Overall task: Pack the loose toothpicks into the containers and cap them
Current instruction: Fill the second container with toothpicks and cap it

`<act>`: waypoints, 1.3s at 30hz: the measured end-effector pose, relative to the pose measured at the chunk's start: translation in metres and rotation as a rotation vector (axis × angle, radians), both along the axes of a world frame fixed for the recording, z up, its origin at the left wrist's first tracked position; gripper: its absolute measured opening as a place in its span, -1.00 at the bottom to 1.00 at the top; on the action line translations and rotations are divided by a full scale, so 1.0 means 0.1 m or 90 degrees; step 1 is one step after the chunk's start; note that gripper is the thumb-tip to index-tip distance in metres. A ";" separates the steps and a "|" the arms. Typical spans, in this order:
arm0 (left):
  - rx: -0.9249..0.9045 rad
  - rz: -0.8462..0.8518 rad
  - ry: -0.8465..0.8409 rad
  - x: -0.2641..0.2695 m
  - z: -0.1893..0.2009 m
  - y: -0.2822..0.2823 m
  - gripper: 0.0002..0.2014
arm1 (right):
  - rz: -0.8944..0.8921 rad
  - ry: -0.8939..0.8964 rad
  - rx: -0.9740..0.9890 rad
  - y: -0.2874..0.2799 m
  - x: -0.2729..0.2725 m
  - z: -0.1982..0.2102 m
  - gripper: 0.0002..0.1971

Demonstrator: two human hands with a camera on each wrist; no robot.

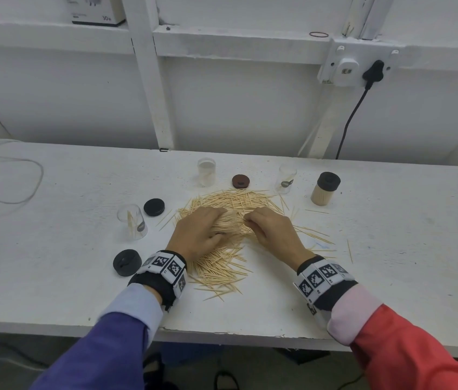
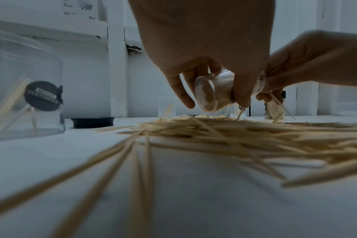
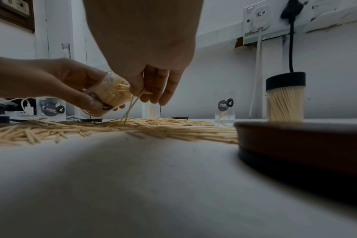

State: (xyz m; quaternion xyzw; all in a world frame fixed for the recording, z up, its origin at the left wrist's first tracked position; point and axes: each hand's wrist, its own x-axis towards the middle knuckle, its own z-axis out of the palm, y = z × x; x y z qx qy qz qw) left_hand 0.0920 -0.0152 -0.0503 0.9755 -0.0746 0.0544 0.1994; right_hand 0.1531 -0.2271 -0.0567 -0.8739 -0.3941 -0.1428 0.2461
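Note:
A big pile of loose toothpicks (image 1: 230, 201) lies mid-table. My left hand (image 1: 218, 222) grips a clear container (image 2: 212, 91) tilted on its side just above the pile. It is packed with toothpicks (image 3: 114, 92), and its open mouth faces my right hand (image 1: 250, 223). That hand pinches a few toothpicks (image 3: 130, 104) at the mouth, their lower ends touching the pile. A full container with a black cap (image 1: 325, 188) stands at the back right. Three clear containers stand open: front left (image 1: 131, 220), back centre (image 1: 206, 171) and back right (image 1: 287, 178).
Two black caps lie at the left, one (image 1: 154, 207) behind the other (image 1: 127, 262), and a brown cap (image 1: 240, 181) sits behind the pile. Stray toothpicks (image 1: 315, 235) scatter to the right. Cables (image 1: 11, 192) trail at the far left. The table's front edge (image 1: 222, 333) runs below my wrists.

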 end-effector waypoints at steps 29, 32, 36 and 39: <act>-0.048 -0.070 0.048 0.00 0.01 -0.02 -0.39 | 0.074 0.050 0.109 0.02 -0.02 0.06 -0.85; -0.073 -0.095 0.059 -0.01 0.01 -0.03 -0.37 | 0.055 0.056 0.124 0.00 -0.03 0.08 -0.93; -0.083 -0.097 0.060 -0.01 0.02 -0.04 -0.40 | 0.081 0.033 0.135 0.00 -0.01 0.06 -0.91; -0.082 -0.087 0.046 -0.02 0.02 -0.04 -0.38 | 0.104 0.045 0.153 0.02 0.01 0.04 -0.82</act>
